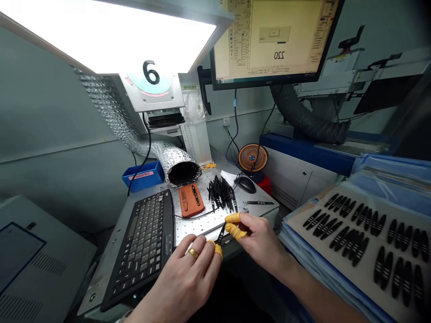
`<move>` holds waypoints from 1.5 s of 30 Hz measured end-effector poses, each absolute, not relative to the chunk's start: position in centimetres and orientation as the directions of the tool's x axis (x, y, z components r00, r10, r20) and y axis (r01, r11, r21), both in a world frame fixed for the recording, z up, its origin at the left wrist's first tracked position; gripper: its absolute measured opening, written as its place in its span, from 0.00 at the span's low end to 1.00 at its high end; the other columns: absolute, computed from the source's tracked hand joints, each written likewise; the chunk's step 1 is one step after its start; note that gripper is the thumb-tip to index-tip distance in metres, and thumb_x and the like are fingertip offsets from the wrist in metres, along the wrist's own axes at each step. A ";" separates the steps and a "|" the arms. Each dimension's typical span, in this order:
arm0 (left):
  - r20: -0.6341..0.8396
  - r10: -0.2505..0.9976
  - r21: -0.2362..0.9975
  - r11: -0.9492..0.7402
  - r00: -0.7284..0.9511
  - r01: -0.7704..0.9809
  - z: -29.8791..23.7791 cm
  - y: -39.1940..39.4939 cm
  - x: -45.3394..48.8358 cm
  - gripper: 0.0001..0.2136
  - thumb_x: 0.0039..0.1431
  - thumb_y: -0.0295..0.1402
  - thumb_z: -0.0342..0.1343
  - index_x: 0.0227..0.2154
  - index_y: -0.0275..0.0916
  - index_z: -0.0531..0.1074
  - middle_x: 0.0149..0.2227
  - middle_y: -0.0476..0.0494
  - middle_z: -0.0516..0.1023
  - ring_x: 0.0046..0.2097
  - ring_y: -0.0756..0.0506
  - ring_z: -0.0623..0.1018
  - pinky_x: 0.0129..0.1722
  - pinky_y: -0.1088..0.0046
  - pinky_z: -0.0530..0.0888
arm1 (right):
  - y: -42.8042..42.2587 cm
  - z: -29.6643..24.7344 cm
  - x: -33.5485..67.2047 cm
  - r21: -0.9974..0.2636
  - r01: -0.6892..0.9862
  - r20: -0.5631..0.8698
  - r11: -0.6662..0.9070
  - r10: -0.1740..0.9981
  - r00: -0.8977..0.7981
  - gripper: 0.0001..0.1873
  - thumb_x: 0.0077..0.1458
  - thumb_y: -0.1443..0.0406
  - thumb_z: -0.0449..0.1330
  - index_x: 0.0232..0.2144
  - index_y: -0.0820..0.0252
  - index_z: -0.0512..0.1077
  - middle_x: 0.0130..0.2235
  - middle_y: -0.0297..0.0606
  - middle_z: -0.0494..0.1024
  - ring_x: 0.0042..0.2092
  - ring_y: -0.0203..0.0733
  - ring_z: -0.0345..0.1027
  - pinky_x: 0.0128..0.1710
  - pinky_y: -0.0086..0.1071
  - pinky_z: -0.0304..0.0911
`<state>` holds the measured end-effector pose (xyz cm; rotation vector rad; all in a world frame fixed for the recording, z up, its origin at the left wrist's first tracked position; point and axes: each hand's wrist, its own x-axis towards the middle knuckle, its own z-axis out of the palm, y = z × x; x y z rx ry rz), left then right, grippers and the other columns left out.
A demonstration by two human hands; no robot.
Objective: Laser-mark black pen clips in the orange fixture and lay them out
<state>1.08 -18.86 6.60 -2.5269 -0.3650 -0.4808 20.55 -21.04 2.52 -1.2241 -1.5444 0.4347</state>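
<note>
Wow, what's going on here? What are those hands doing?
A person's right hand pinches a small black piece in yellow-capped fingers, and their left hand touches its lower end. A heap of black pieces lies on a holed metal plate, beside a keyboard.

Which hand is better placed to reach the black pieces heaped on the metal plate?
Probably the right hand: its yellow finger cots sit just short of the heap, while the left hand lies lower, beside the keyboard.
</note>
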 end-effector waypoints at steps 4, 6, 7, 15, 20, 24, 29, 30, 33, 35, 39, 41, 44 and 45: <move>0.430 0.137 -0.465 -0.814 0.893 0.349 6.9 -19.6 1.0 0.08 0.59 0.22 0.45 0.33 0.34 0.70 0.35 0.43 0.70 0.39 0.44 0.69 0.45 0.60 0.65 | -21.6 2.9 20.4 -0.730 0.523 0.546 0.439 0.836 0.060 0.05 0.57 0.68 0.55 0.35 0.61 0.71 0.33 0.34 0.74 0.32 0.33 0.65 0.32 0.25 0.59; 0.435 0.138 -0.454 -0.820 0.890 0.349 7.1 -19.9 0.9 0.08 0.59 0.22 0.45 0.33 0.34 0.70 0.34 0.43 0.70 0.39 0.44 0.69 0.45 0.60 0.65 | -21.7 3.0 20.3 -0.715 0.538 0.557 0.447 0.829 0.052 0.04 0.57 0.68 0.55 0.34 0.61 0.70 0.32 0.34 0.73 0.31 0.33 0.64 0.32 0.25 0.58; 0.441 0.140 -0.444 -0.825 0.887 0.351 7.2 -20.0 0.9 0.08 0.60 0.22 0.45 0.33 0.34 0.70 0.34 0.44 0.70 0.39 0.45 0.69 0.45 0.61 0.65 | -21.8 3.1 20.2 -0.708 0.546 0.562 0.449 0.825 0.051 0.04 0.57 0.68 0.55 0.34 0.61 0.70 0.31 0.34 0.73 0.30 0.33 0.64 0.31 0.26 0.57; 0.505 0.147 -0.327 -0.879 0.850 0.346 8.6 -20.7 -0.3 0.10 0.61 0.20 0.42 0.33 0.34 0.69 0.33 0.44 0.72 0.40 0.46 0.70 0.46 0.64 0.64 | -22.1 3.6 20.1 -0.693 0.587 0.552 0.419 0.832 0.058 0.04 0.57 0.68 0.55 0.31 0.60 0.70 0.31 0.35 0.73 0.31 0.36 0.65 0.32 0.27 0.58; 0.509 0.189 -0.252 -0.900 0.840 0.355 7.7 -20.8 -2.0 0.09 0.59 0.20 0.44 0.36 0.32 0.69 0.35 0.42 0.72 0.42 0.44 0.69 0.46 0.63 0.63 | -22.1 3.4 20.4 -0.698 0.587 0.549 0.410 0.832 0.072 0.05 0.58 0.67 0.55 0.31 0.60 0.70 0.31 0.35 0.73 0.31 0.36 0.65 0.32 0.27 0.58; 0.491 0.247 -0.204 -0.900 0.836 0.386 7.0 -20.8 -2.8 0.10 0.60 0.21 0.43 0.37 0.32 0.70 0.35 0.41 0.71 0.41 0.44 0.68 0.44 0.63 0.63 | -22.2 3.3 20.6 -0.703 0.574 0.561 0.420 0.823 0.084 0.05 0.57 0.68 0.55 0.30 0.60 0.70 0.31 0.34 0.73 0.31 0.35 0.65 0.30 0.27 0.58; 0.499 0.277 -0.187 -0.891 0.821 0.415 6.8 -21.0 -2.8 0.09 0.60 0.21 0.44 0.34 0.34 0.68 0.32 0.43 0.70 0.38 0.46 0.67 0.40 0.67 0.63 | -22.4 3.2 20.6 -0.703 0.563 0.572 0.436 0.816 0.084 0.04 0.57 0.69 0.55 0.31 0.60 0.69 0.31 0.34 0.73 0.30 0.35 0.65 0.30 0.27 0.57; 0.500 0.285 -0.176 -0.891 0.818 0.418 6.7 -21.1 -2.8 0.08 0.60 0.21 0.44 0.34 0.34 0.68 0.32 0.43 0.70 0.37 0.46 0.67 0.40 0.67 0.63 | -22.5 3.1 20.6 -0.703 0.562 0.573 0.436 0.815 0.085 0.05 0.57 0.69 0.54 0.31 0.60 0.70 0.31 0.34 0.73 0.31 0.35 0.65 0.30 0.27 0.57; 0.468 0.333 -0.132 -0.890 0.819 0.437 6.2 -21.3 -3.2 0.07 0.60 0.23 0.45 0.36 0.35 0.68 0.34 0.44 0.70 0.37 0.46 0.67 0.40 0.67 0.64 | -22.5 3.0 20.6 -0.700 0.569 0.575 0.432 0.814 0.089 0.05 0.57 0.68 0.54 0.31 0.60 0.70 0.31 0.35 0.73 0.31 0.35 0.65 0.30 0.27 0.58; 0.436 0.367 -0.103 -0.887 0.822 0.451 5.9 -21.4 -3.4 0.07 0.60 0.24 0.46 0.38 0.35 0.67 0.35 0.44 0.71 0.38 0.46 0.67 0.41 0.66 0.64 | -22.5 3.1 20.6 -0.696 0.575 0.577 0.431 0.812 0.090 0.05 0.57 0.68 0.55 0.31 0.59 0.70 0.31 0.35 0.73 0.30 0.35 0.65 0.30 0.27 0.58; 0.420 0.392 -0.076 -0.884 0.818 0.462 5.3 -21.5 -3.7 0.06 0.59 0.24 0.48 0.38 0.36 0.67 0.34 0.45 0.70 0.37 0.46 0.67 0.40 0.66 0.64 | -22.6 3.2 20.6 -0.696 0.572 0.579 0.435 0.811 0.088 0.06 0.58 0.67 0.54 0.30 0.59 0.70 0.30 0.35 0.73 0.30 0.35 0.64 0.30 0.27 0.58; 0.413 0.400 -0.066 -0.883 0.818 0.465 5.0 -21.5 -3.8 0.06 0.59 0.24 0.47 0.38 0.36 0.67 0.34 0.45 0.70 0.37 0.46 0.67 0.40 0.66 0.64 | -22.6 3.2 20.6 -0.698 0.568 0.579 0.436 0.810 0.090 0.06 0.58 0.67 0.54 0.31 0.59 0.70 0.31 0.35 0.73 0.30 0.35 0.65 0.31 0.27 0.58; 0.396 0.405 -0.061 -0.884 0.824 0.464 4.9 -21.6 -3.8 0.07 0.59 0.25 0.47 0.39 0.37 0.67 0.34 0.45 0.70 0.36 0.46 0.67 0.39 0.66 0.64 | -22.7 3.2 20.6 -0.699 0.568 0.582 0.435 0.807 0.099 0.05 0.58 0.67 0.54 0.31 0.59 0.70 0.31 0.35 0.73 0.31 0.35 0.65 0.31 0.27 0.59; 0.392 0.403 -0.064 -0.885 0.827 0.461 4.9 -21.6 -3.8 0.07 0.59 0.25 0.48 0.39 0.37 0.67 0.34 0.45 0.70 0.37 0.46 0.67 0.39 0.67 0.64 | -22.7 3.2 20.7 -0.699 0.569 0.582 0.433 0.807 0.101 0.05 0.58 0.67 0.55 0.30 0.60 0.70 0.31 0.34 0.73 0.31 0.35 0.65 0.31 0.27 0.59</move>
